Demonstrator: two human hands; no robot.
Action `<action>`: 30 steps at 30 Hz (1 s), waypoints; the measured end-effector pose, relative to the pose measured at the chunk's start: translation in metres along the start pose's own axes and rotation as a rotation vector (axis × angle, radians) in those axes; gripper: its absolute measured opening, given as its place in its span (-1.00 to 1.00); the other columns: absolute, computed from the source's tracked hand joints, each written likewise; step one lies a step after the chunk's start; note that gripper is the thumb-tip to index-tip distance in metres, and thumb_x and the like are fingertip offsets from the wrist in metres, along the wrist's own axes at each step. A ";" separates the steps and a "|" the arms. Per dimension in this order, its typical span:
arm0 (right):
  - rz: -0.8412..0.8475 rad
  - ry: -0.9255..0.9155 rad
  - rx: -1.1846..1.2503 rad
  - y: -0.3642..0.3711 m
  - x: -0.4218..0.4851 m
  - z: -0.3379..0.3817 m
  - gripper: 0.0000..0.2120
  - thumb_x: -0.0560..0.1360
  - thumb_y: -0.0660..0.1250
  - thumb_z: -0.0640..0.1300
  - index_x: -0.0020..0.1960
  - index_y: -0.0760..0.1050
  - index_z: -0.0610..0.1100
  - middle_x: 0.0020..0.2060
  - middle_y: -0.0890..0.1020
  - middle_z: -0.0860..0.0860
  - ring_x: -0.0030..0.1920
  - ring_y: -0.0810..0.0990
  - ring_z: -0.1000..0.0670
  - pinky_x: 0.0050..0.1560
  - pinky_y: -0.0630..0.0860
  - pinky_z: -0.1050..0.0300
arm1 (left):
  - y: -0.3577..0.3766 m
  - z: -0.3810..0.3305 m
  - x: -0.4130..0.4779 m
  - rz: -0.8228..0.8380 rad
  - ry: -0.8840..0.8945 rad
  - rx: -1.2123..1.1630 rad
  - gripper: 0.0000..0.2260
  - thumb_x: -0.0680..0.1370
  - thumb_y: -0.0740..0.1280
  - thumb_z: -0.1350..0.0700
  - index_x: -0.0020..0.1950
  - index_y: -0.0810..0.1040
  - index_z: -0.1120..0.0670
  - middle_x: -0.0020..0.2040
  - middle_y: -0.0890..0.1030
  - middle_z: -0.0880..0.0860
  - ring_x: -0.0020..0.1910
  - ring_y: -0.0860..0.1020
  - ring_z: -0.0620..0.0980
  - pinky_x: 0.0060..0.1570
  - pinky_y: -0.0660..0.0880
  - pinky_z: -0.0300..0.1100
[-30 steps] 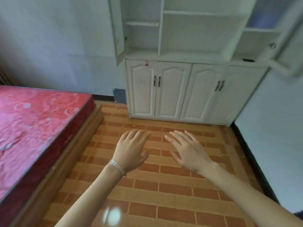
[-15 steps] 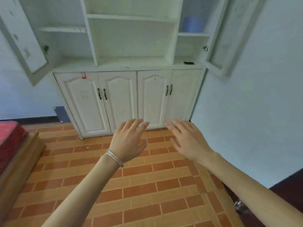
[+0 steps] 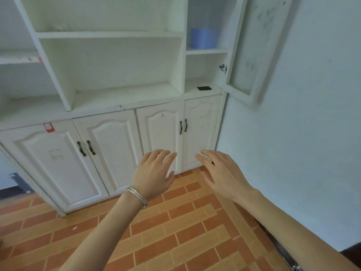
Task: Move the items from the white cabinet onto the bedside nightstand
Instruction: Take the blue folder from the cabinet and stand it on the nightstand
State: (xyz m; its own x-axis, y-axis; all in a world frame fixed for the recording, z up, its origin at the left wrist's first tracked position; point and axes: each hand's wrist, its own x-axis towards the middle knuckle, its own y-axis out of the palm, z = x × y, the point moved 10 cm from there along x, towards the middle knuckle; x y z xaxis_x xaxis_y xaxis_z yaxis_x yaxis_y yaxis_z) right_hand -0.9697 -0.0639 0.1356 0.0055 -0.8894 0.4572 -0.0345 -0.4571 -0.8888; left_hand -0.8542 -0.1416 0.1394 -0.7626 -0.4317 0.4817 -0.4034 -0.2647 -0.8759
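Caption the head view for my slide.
Left hand and right hand hover open before white cabinet holding blue cylinder.

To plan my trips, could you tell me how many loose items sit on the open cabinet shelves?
2: a blue cylinder on the upper right shelf, a flat black item on the shelf below. The left shelves are cut off.

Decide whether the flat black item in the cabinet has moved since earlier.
No. The flat black item still lies on the bottom ledge in the right compartment of the white cabinet, by the open door; only the view shifted.
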 end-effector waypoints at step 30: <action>-0.086 -0.010 -0.145 0.163 0.345 -0.371 -0.58 0.38 0.44 -0.13 0.22 0.51 -0.15 0.14 0.59 -0.11 0.12 0.57 -0.10 0.12 0.50 -0.04 | 0.233 0.136 0.463 -0.052 0.104 0.066 -0.55 0.33 0.47 0.07 0.19 0.56 0.14 0.11 0.60 0.14 0.19 0.52 0.20 0.16 0.45 0.12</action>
State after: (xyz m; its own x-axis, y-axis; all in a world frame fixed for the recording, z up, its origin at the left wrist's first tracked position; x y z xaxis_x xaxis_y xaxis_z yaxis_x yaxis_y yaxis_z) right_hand -1.3442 -0.4413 0.1607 0.0242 -0.8474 0.5304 -0.1769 -0.5258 -0.8320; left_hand -1.2323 -0.5206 0.1620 -0.7912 -0.3248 0.5182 -0.4127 -0.3418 -0.8443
